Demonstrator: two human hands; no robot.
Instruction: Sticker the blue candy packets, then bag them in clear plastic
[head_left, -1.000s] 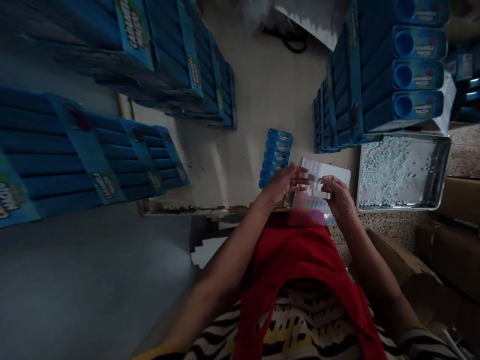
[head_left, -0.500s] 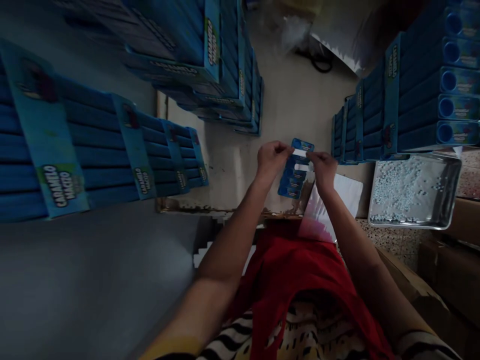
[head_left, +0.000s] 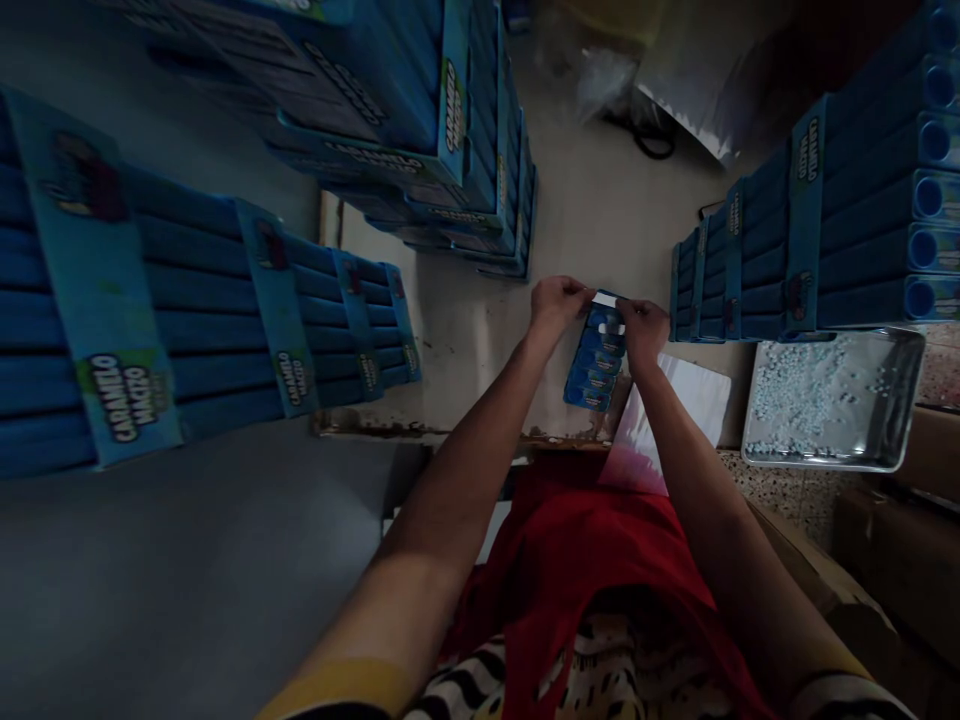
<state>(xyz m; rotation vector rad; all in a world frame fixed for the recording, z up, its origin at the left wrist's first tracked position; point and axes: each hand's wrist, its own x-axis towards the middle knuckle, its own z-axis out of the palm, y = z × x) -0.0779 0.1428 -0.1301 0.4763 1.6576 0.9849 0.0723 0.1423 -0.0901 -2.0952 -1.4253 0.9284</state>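
A column of small blue boxes (head_left: 592, 372) with round marks on their ends stands before me on the pale table. Over its far end lies a short white strip (head_left: 604, 299), its two ends between my hands. My left hand (head_left: 559, 303) pinches the left end with thumb and forefinger. At the right end, my right hand (head_left: 645, 328) is closed the same way, fingertips on the strip. A second white piece (head_left: 611, 329) shows just below, partly covered by my right fingers. Whether it is a flap or a sticker I cannot tell.
Tall stacks of blue candy boxes (head_left: 480, 190) rise on the left, with another stack (head_left: 772, 240) on the right. A metal tray (head_left: 877, 440) of small pale pieces sits at right, near a white sheet (head_left: 694, 400). Black-handled scissors (head_left: 654, 145) lie at the back.
The white strip has come nearer the far end of the blue boxes, and the hands have drawn slightly closer together around it. The whole view has shifted a little.
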